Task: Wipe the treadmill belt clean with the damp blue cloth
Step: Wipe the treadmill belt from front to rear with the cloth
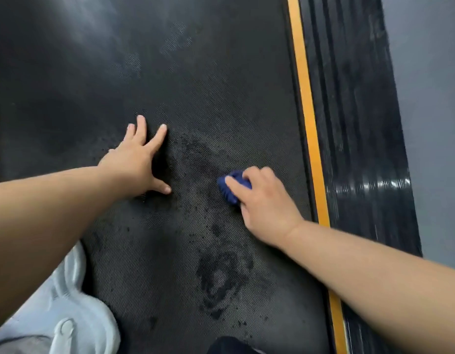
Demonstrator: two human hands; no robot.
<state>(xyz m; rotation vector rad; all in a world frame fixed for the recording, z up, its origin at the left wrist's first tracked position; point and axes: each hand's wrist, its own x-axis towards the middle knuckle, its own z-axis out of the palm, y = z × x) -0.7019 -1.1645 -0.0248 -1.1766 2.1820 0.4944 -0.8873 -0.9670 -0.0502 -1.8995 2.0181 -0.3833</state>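
Matt, dimpled rubber treadmill belt (195,85) with damp dark patches, crumpled blue cloth (232,186), glossy ribbed side rail (361,149)

The right hand (264,203) covers most of the blue cloth (231,191).

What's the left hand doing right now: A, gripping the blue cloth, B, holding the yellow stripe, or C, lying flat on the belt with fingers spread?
C: the left hand lies flat on the belt, fingers spread; the right hand holds the blue cloth.
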